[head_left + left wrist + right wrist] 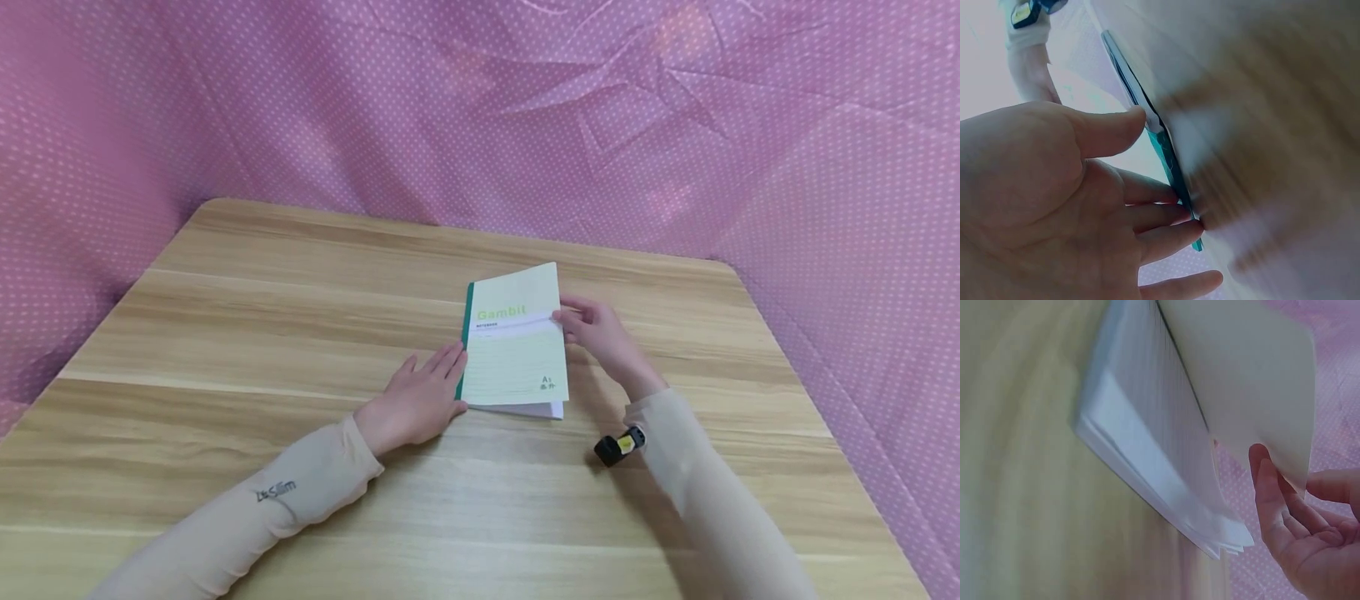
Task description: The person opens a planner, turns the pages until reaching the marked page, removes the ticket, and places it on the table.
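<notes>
A pale green notebook (513,362) with a dark green spine lies on the table, its front cover lifted along the right side. My right hand (602,337) pinches that cover's right edge between thumb and fingers. In the right wrist view the raised cover (1254,381) stands away from the white lined pages (1154,444), whose corners curl a little. At the spine, my left hand (420,398) rests on the notebook's left edge with its fingers extended. The left wrist view shows those fingertips touching the green spine (1169,165).
The wood-grain table (262,333) has rounded far corners. Pink dotted cloth (450,117) hangs behind it and along both sides. A small black device with a yellow label (621,446) is strapped at the right wrist.
</notes>
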Tool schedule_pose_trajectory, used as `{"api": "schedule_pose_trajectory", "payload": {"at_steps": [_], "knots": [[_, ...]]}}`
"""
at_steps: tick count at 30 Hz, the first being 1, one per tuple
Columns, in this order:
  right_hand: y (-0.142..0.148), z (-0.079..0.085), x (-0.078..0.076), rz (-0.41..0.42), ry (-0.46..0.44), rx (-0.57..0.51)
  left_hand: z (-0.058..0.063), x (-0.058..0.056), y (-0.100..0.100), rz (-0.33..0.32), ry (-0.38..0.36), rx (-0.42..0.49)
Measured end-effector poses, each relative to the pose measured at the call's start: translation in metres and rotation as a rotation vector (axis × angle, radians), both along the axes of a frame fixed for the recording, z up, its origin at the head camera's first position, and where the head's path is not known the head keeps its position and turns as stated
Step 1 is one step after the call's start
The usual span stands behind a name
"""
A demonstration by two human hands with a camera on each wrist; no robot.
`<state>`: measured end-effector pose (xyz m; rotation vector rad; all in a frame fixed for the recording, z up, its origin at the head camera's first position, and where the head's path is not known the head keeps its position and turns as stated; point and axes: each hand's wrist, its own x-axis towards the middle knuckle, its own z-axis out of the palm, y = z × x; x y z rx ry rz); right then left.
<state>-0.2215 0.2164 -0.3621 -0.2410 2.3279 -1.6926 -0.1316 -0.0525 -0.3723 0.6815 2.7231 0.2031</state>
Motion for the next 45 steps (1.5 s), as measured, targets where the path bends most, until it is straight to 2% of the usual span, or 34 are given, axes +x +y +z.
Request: {"api": "schedule_pose_trajectory", "payload": {"at_steps": [8, 14, 19, 24, 32, 35, 37, 40, 45], "knots": [[0.002, -0.003, 0.031, 0.020, -0.075, -0.128, -0.003, 0.006, 0.001, 0.018, 0.002, 0.037], [-0.009, 0.005, 0.044, 0.024, -0.056, -0.185, -0.004, 0.010, 0.004, 0.040, 0.046, 0.101], [-0.024, 0.012, 0.051, 0.064, -0.010, -0.235, -0.004, 0.011, 0.006, 0.055, 0.140, 0.169], [-0.040, 0.013, 0.054, 0.167, 0.035, -0.259, 0.003, 0.013, 0.008, 0.063, 0.281, 0.266], [-0.065, 0.010, 0.055, 0.312, 0.112, -0.227, 0.022, 0.011, 0.002, 0.073, 0.490, 0.441], [-0.071, 0.010, 0.055, 0.351, 0.146, -0.191, 0.027, 0.012, -0.002, 0.062, 0.593, 0.485], [-0.075, 0.010, 0.055, 0.371, 0.168, -0.163, 0.031, 0.013, -0.006, 0.063, 0.632, 0.503], [-0.080, 0.009, 0.055, 0.396, 0.211, -0.095, 0.035, 0.015, -0.012, 0.069, 0.668, 0.469], [-0.084, 0.003, 0.057, 0.420, 0.315, 0.102, 0.038, 0.017, -0.023, 0.090, 0.716, 0.321]]}}
